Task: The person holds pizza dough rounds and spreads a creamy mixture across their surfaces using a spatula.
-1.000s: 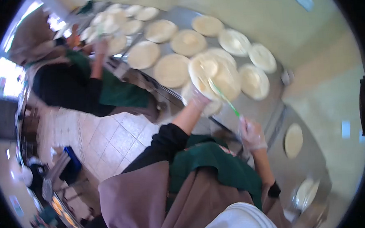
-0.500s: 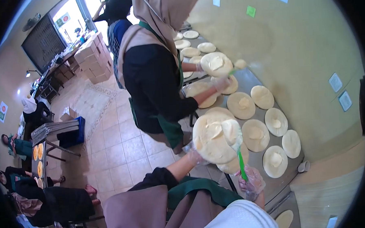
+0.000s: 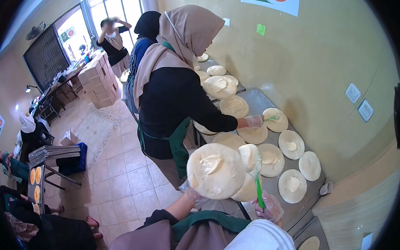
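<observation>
My left hand (image 3: 192, 193), in a clear plastic glove, holds a round pizza base (image 3: 216, 182) tilted up from below. A pale dollop of cream (image 3: 212, 164) sits on its upper middle. My gloved right hand (image 3: 268, 207) is closed round the green handle of a spatula (image 3: 259, 194). A thick pale lump (image 3: 248, 156) lies by the spatula's blade, just right of the base; the blade itself is partly covered. Under my hands' level, another base (image 3: 246, 191) shows partly behind the held one.
Several bases with cream dollops lie on the metal table (image 3: 297, 212), which runs along the wall. A co-worker (image 3: 171, 90) stands ahead, one gloved hand reaching with a green tool to a base (image 3: 275, 120). A small white cup (image 3: 326, 188) stands at the table's edge.
The spatula's blade has come off the held base to its right, with the cream lump. My left hand has shifted left with the base. The co-worker now reaches to the table.
</observation>
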Action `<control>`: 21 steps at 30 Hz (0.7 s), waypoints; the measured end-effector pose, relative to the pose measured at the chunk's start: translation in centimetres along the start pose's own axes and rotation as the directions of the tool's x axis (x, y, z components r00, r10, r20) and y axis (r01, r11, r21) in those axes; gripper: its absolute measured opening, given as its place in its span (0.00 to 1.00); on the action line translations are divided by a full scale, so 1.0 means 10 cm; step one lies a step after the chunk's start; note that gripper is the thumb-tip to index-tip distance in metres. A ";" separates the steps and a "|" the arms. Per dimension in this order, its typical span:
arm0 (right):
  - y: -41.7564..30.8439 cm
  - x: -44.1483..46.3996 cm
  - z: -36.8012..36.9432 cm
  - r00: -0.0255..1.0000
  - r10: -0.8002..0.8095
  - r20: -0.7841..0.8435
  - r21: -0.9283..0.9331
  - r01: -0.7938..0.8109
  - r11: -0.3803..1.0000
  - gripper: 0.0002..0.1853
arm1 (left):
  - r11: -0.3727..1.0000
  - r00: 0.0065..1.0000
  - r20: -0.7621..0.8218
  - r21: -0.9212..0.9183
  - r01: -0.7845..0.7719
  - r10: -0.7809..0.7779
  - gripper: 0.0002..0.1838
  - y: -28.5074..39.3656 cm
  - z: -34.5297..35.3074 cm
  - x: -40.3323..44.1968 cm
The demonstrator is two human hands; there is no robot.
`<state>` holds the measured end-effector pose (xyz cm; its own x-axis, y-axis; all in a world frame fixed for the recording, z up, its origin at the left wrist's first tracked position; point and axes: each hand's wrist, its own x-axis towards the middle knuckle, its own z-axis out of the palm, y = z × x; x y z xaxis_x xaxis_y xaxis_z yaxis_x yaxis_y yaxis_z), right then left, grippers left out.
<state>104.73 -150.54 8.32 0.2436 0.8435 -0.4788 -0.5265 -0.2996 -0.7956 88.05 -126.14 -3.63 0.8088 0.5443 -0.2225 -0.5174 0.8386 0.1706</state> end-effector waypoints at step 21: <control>-0.02 0.38 0.08 0.982 0.067 0.178 0.172 -0.098 0.980 0.23 | 0.838 0.833 -0.125 0.180 -0.515 0.539 0.29 0.68 -0.07 -1.38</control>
<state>105.12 -146.90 7.00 0.0588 0.8873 -0.4575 -0.6799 -0.3000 -0.6692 73.18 -127.90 -0.12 0.3602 0.9080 -0.2138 -0.7999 0.4186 0.4300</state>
